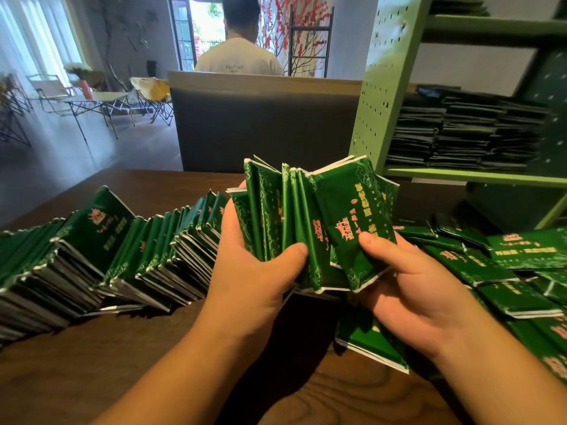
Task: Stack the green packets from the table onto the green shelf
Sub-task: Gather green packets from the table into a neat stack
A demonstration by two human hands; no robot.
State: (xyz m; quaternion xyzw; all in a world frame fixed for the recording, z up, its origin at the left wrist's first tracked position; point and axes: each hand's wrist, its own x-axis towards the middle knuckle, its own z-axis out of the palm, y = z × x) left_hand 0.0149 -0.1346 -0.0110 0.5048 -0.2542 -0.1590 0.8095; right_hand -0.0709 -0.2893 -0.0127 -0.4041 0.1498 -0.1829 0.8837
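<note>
While both hands hold one fanned bundle of packets point(310, 222) upright above the surface point(92, 357), the fingers are clamped on it from either side: the left hand point(254, 271) wraps the left part with its thumb pressed across the front, and the right hand point(408, 286) pinches the nearest packet under its thumb, the other fingers hidden behind. The bundle's packets stand on edge, their long axis running up and away from the person, tops splayed unevenly, so they probably need squaring before they go anywhere. The green shelf point(429, 176) lies ahead and to the right, on the right hand's side, which makes that hand the nearer one for the carry. Its middle level already bears dark stacks of packets point(460, 133), lying flat. Each packet is glossy dark green with pale scrollwork, red and gold lettering and white edges. To the left a long leaning row of packets point(107, 256) waits on the surface; to the right loose packets point(491, 268) lie flat and overlapping.
</note>
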